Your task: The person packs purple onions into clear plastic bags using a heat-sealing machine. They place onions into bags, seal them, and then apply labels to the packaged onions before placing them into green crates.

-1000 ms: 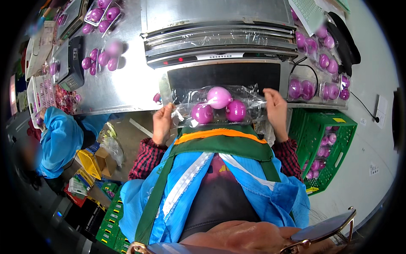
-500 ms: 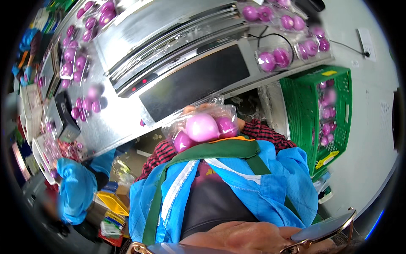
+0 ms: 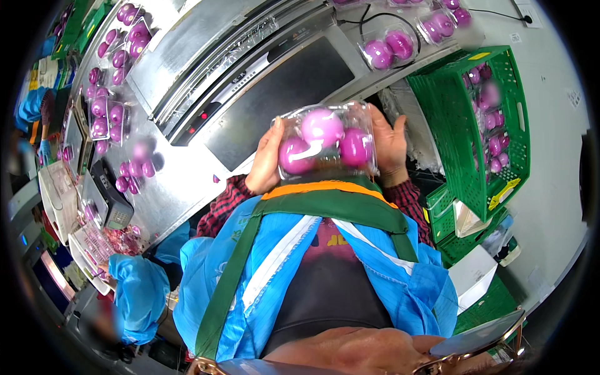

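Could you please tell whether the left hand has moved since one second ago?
Yes: the left hand has moved right, from the left front corner of the black plate on the wrapping machine toward the plate's middle.

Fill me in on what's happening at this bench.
A person in a blue garment is holding a clear pack of three purple onions close to the body. The left hand grips its left side; the right hand is at the right side, its thumb held away. The pack is off the bench, near a machine with a dark panel. More packed onions lie beyond, and a green crate at right holds others.
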